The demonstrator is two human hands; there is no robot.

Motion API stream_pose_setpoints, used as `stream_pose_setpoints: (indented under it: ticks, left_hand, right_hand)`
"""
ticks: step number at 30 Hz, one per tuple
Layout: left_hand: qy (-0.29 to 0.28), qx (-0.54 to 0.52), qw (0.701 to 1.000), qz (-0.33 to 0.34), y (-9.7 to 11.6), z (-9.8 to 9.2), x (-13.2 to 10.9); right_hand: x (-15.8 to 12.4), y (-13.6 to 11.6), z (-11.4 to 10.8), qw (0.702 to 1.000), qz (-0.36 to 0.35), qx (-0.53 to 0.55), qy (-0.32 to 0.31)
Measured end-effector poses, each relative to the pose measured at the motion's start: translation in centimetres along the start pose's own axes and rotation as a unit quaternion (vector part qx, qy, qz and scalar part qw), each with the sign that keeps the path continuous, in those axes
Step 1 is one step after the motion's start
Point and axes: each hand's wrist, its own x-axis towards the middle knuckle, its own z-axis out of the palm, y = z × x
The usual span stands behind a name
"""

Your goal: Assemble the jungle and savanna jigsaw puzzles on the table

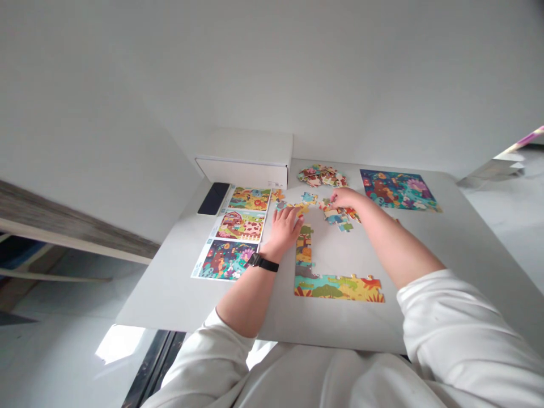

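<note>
My left hand [285, 225] lies flat on the white table [170, 289], fingers spread, pressing on loose puzzle pieces [302, 204] at the top of a partly built jigsaw [335, 286] whose left and bottom edges are joined. A black watch sits on that wrist. My right hand [345, 198] reaches further back, fingers curled over a small cluster of loose pieces [340, 217]. Whether it grips one is hidden.
A heap of loose pieces [322, 176] lies at the back. A finished blue jigsaw [397, 190] sits back right. A sheet with three reference pictures [235, 233] lies left, beside a black phone [213, 198] and a white box [246, 158].
</note>
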Motion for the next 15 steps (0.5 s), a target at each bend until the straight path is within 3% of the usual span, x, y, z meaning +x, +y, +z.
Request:
stream_pose_setpoints:
  ticks: [7, 15]
  left_hand:
    - [-0.006, 0.001, 1.000, -0.002, 0.1, 0.0, 0.0]
    - [-0.006, 0.003, 1.000, -0.002, 0.1, 0.1, 0.0]
  right_hand:
    - [-0.6, 0.2, 0.2, 0.999, 0.006, 0.031, 0.028]
    - [-1.0, -3.5, 1.3, 0.997, 0.015, -0.051, 0.061]
